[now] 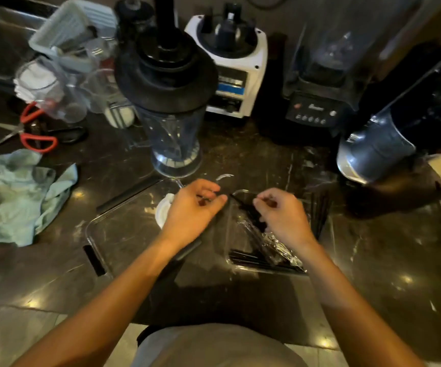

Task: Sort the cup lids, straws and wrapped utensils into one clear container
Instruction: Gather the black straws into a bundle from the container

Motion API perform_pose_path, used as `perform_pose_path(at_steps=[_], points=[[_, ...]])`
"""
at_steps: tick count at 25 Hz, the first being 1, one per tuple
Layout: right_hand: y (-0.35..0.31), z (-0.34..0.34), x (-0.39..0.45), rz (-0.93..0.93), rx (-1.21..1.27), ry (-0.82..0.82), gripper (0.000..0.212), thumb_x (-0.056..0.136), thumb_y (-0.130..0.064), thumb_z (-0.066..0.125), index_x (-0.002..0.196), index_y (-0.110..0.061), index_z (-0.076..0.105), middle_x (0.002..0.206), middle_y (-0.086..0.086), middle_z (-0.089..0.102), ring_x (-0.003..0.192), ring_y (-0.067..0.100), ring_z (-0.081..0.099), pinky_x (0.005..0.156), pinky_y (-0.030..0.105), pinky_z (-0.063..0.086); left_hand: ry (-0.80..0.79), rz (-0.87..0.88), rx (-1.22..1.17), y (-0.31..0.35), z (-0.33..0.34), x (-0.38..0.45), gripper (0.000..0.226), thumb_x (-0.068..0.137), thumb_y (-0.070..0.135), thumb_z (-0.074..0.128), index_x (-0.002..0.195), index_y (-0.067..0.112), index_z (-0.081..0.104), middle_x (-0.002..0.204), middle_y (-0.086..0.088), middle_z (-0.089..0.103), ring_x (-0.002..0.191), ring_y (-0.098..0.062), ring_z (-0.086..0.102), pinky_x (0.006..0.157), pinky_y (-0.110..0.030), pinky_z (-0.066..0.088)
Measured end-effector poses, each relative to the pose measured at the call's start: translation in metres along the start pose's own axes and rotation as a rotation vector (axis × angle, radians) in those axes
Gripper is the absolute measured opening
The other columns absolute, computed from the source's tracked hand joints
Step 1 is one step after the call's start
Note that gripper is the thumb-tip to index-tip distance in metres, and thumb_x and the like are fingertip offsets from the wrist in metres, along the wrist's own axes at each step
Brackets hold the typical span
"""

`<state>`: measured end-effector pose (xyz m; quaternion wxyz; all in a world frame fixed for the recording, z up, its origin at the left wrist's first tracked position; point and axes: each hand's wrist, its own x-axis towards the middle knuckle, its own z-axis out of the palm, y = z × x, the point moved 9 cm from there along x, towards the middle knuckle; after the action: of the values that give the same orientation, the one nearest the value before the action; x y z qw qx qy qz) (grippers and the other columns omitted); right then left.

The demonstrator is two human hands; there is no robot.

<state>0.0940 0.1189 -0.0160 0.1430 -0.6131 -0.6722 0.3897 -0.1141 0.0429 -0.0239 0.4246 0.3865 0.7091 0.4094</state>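
Observation:
Two clear containers lie side by side on the dark counter. The left container holds a white cup lid, half covered by my left hand. Its fingers are curled in a pinch with something small and dark between them; what it is stays unclear. The right container holds black straws and crinkly wrapped utensils. My right hand hovers over it, pinching a thin black utensil that points up-left. More black straws lie along that container's far right side.
A loose black straw lies left of the containers and another under my left wrist. Behind stand a blender jar, blender bases and a steel jug. Red scissors and a green cloth lie left.

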Motion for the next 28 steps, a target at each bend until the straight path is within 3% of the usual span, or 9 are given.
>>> perform_pose_path(at_steps=[2, 4, 7, 12, 16, 18, 21, 25, 28], points=[[0.036, -0.030, -0.009, 0.079, 0.020, 0.062, 0.008, 0.094, -0.029, 0.071, 0.088, -0.033, 0.069, 0.070, -0.007, 0.070, 0.060, 0.011, 0.068, 0.063, 0.040, 0.059, -0.196, 0.027, 0.021, 0.013, 0.047, -0.003, 0.021, 0.088, 0.021, 0.080, 0.107, 0.020, 0.073, 0.090, -0.011, 0.074, 0.075, -0.003, 0.067, 0.075, -0.022, 0.053], [0.062, -0.051, -0.021, 0.143, 0.007, 0.092, 0.001, 0.093, -0.030, 0.072, 0.093, -0.031, 0.070, 0.074, -0.006, 0.072, 0.065, 0.014, 0.071, 0.067, 0.043, 0.062, -0.357, 0.017, 0.092, 0.017, 0.088, -0.010, 0.029, 0.090, 0.023, 0.078, 0.117, 0.017, 0.070, 0.099, -0.017, 0.073, 0.084, -0.011, 0.071, 0.082, -0.028, 0.054], [0.087, -0.065, -0.036, 0.192, -0.080, 0.073, 0.015, 0.094, -0.031, 0.070, 0.108, -0.026, 0.071, 0.089, -0.004, 0.075, 0.079, 0.019, 0.073, 0.076, 0.047, 0.063, -0.479, -0.026, 0.227, 0.014, 0.132, -0.022, 0.047, 0.093, 0.036, 0.074, 0.135, 0.019, 0.061, 0.115, -0.002, 0.070, 0.100, -0.013, 0.070, 0.087, -0.025, 0.053], [0.108, -0.066, -0.045, 0.198, -0.284, 0.023, 0.014, 0.099, -0.027, 0.064, 0.109, -0.017, 0.067, 0.093, 0.002, 0.073, 0.083, 0.024, 0.071, 0.067, 0.035, 0.053, -0.571, -0.027, 0.487, -0.005, 0.175, -0.030, 0.053, 0.094, 0.048, 0.067, 0.138, 0.021, 0.055, 0.118, 0.003, 0.067, 0.109, -0.019, 0.066, 0.088, -0.033, 0.052], [0.123, -0.078, -0.045, 0.206, -0.336, 0.090, 0.015, 0.102, -0.023, 0.058, 0.108, -0.012, 0.065, 0.090, 0.003, 0.070, 0.079, 0.023, 0.070, 0.057, 0.029, 0.045, -0.531, -0.110, 0.313, -0.007, 0.189, -0.031, 0.054, 0.097, 0.041, 0.066, 0.144, 0.021, 0.052, 0.140, 0.003, 0.060, 0.124, -0.016, 0.060, 0.103, -0.036, 0.049], [0.129, -0.072, -0.041, 0.217, -0.264, 0.044, 0.014, 0.102, -0.023, 0.058, 0.109, -0.013, 0.065, 0.088, 0.001, 0.071, 0.072, 0.017, 0.070, 0.055, 0.027, 0.052, -0.475, -0.168, 0.206, -0.005, 0.193, -0.027, 0.054, 0.097, 0.037, 0.068, 0.145, 0.020, 0.052, 0.143, 0.002, 0.059, 0.126, -0.018, 0.059, 0.109, -0.042, 0.048], [0.136, -0.056, -0.032, 0.282, -0.193, -0.016, 0.020, 0.098, -0.029, 0.062, 0.109, -0.013, 0.063, 0.088, 0.004, 0.073, 0.075, 0.022, 0.074, 0.069, 0.039, 0.062, -0.435, -0.225, 0.134, -0.006, 0.200, -0.019, 0.051, 0.097, 0.030, 0.067, 0.145, 0.020, 0.052, 0.135, 0.004, 0.062, 0.111, -0.015, 0.065, 0.102, -0.046, 0.054], [0.128, -0.043, -0.021, 0.259, -0.250, 0.006, 0.029, 0.095, -0.032, 0.069, 0.111, -0.010, 0.060, 0.094, 0.005, 0.073, 0.085, 0.026, 0.073, 0.071, 0.035, 0.057, -0.455, -0.280, 0.057, -0.012, 0.205, -0.012, 0.045, 0.102, 0.016, 0.059, 0.146, 0.021, 0.051, 0.138, -0.001, 0.062, 0.103, -0.018, 0.069, 0.087, -0.033, 0.059], [0.122, -0.033, -0.013, 0.238, -0.367, -0.044, 0.022, 0.095, -0.034, 0.068, 0.106, -0.015, 0.068, 0.096, 0.004, 0.074, 0.092, 0.026, 0.073, 0.073, 0.033, 0.054, -0.440, -0.262, 0.079, -0.011, 0.201, -0.007, 0.026, 0.103, 0.014, 0.056, 0.116, 0.037, 0.060, 0.122, 0.002, 0.067, 0.104, -0.019, 0.068, 0.082, -0.030, 0.055]])
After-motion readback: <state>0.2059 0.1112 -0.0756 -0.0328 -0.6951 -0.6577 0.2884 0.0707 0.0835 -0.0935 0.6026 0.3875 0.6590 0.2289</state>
